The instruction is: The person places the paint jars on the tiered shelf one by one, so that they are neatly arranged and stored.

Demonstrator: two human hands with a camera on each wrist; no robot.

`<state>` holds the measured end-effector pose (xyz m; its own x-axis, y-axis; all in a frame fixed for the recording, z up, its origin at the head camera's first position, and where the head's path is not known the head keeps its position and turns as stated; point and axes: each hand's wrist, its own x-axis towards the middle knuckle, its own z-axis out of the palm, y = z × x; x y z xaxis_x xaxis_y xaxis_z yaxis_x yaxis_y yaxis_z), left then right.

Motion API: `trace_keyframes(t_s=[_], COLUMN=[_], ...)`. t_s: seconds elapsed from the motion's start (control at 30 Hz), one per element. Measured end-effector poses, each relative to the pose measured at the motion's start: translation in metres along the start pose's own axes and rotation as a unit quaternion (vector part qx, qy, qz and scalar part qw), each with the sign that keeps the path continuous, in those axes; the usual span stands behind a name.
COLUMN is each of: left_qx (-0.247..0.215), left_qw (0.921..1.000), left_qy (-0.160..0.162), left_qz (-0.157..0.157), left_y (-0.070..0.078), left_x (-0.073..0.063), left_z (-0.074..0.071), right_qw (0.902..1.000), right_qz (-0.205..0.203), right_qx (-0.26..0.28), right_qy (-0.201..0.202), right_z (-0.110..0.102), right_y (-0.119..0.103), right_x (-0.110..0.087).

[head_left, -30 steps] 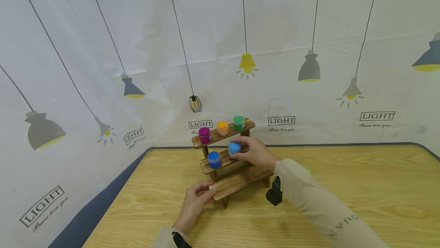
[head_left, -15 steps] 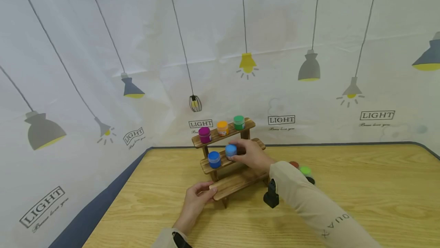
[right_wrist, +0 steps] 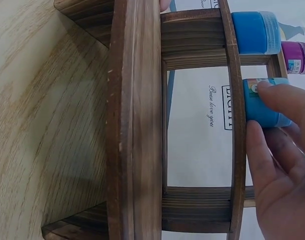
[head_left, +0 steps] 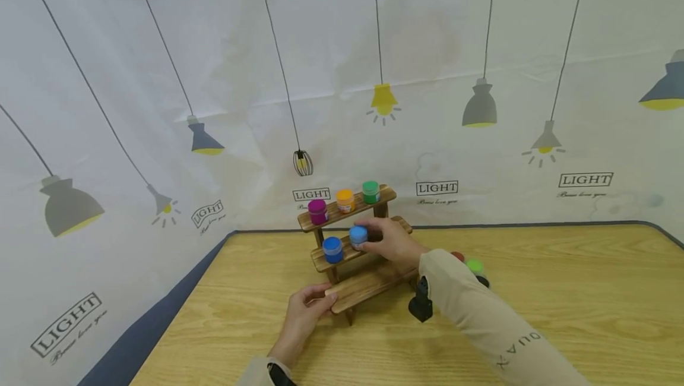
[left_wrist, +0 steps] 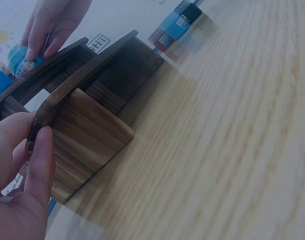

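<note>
Starting at the left: the left hand (head_left: 304,309) is curled round the left end of the bottom step of a little three-step wooden rack (head_left: 369,285), thumb on top and fingers underneath. The rack sits towards the back edge of the wooden table (head_left: 561,315), left of the middle, close to the lamp-print backdrop (head_left: 160,77).

On the top step there's a purple jar (head_left: 317,211), then an orange jar (head_left: 345,201), then a green jar (head_left: 371,192). The middle step has a blue jar (head_left: 332,249) near its left end, and just beside it a light blue jar (head_left: 358,236) standing upright on the same step. The right hand (head_left: 392,243) has its fingers wrapped round that light blue jar.

Further right, a few loose jars (head_left: 472,268) sit on the table just past the rack's right end, partly hidden behind the beige sleeve (head_left: 481,320).
</note>
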<state>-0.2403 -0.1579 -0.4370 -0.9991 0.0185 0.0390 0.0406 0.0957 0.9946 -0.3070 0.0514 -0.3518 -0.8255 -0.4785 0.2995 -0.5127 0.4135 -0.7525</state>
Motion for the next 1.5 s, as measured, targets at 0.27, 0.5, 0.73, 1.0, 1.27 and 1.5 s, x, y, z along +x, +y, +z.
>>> trace_keyframes(t_s=[0.27, 0.5, 0.73, 1.0, 1.27, 1.5], left_qx=[-0.007, -0.001, -0.002, -0.008, -0.008, -0.012], left_qw=[1.0, 1.0, 1.0, 1.0, 1.0, 0.9999], left_qy=[-0.001, 0.001, 0.004, -0.003, 0.002, 0.0], left_qz=[0.0, 0.001, 0.004, -0.001, 0.004, 0.0], left_y=[0.0, -0.002, -0.001, -0.001, -0.001, -0.001], left_x=[-0.002, -0.001, -0.001, 0.0, 0.0, 0.0], left_z=[0.0, 0.001, 0.0, 0.0, 0.0, 0.0], right_qw=[0.9999, 0.9998, 0.999, 0.9997, 0.9996, 0.9995], right_qz=[0.012, 0.0, -0.025, -0.016, -0.026, -0.019], right_qx=[0.001, 0.021, 0.036, 0.014, 0.008, -0.024], right_qy=[0.003, 0.0, -0.002, 0.007, 0.005, 0.011], right_z=[0.002, -0.001, -0.013, -0.033, -0.059, -0.08], right_y=[-0.003, -0.002, 0.0, 0.001, -0.001, 0.012], right_x=[-0.003, -0.005, -0.008, -0.024, -0.05, -0.077])
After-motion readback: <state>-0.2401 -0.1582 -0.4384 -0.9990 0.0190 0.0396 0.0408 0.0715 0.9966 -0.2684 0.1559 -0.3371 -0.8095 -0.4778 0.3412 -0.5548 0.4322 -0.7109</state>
